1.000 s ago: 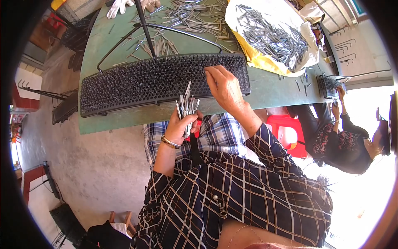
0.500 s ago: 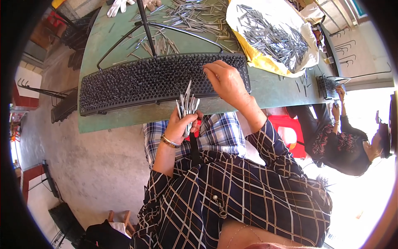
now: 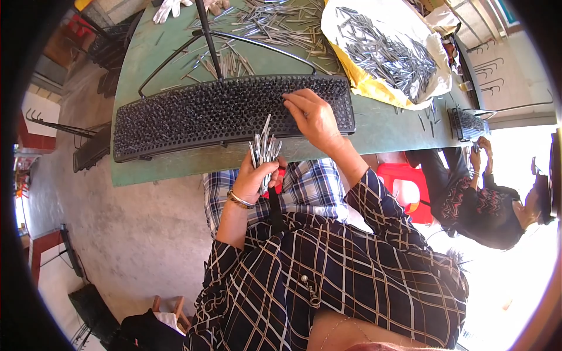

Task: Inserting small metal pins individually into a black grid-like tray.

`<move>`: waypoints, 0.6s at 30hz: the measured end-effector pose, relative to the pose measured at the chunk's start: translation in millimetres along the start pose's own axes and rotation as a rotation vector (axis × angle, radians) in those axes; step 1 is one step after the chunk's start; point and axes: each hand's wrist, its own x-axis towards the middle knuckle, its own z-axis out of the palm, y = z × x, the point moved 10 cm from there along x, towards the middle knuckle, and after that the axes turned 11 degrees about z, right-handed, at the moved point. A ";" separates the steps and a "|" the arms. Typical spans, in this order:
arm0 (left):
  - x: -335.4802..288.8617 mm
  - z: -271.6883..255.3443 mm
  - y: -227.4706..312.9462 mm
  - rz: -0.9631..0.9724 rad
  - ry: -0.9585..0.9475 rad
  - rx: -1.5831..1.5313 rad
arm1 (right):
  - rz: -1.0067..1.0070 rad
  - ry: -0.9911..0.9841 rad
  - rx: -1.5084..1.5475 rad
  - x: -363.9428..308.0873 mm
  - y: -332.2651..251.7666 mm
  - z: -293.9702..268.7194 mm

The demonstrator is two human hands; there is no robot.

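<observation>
A long black rack, its top a dense grid of small round holes, lies along the near edge of the green table. Many of the holes have thin pieces standing in them; holes along the near right part look bare. My left hand is closed around a bundle of thin silvery metal rods, tips up, just in front of the rack. Over the right half of the rack is my right hand, thumb and fingers pinched together close above the holes. Whatever sits between those fingertips is too small to make out.
Loose metal rods are strewn across the far side of the table. A white and yellow sack holding a heap of rods lies right. The rack's black metal frame rises behind it. A co-worker handles another rack at far right.
My right hand has shifted slightly left and down, its fingertips nearer the holes. The left hand keeps the bundle in place. At far right, the co-worker's hands have moved a little.
</observation>
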 end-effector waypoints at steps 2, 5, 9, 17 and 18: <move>-1.0 -0.9 2.8 0.010 -0.001 -0.001 | -0.090 -0.009 -0.053 -1.2 -14.7 2.4; -1.8 -3.1 4.7 0.015 0.005 0.031 | -0.189 -0.030 -0.256 -4.2 -29.0 8.8; -0.6 -7.6 3.2 0.031 -0.005 0.075 | -0.203 -0.032 -0.304 -4.2 -25.8 10.5; -4.7 -7.4 14.1 0.074 -0.045 0.094 | 0.460 -0.322 0.071 -14.4 11.5 21.8; -4.2 -8.5 15.4 0.082 -0.032 0.089 | 0.360 -0.286 0.071 -14.1 4.9 24.2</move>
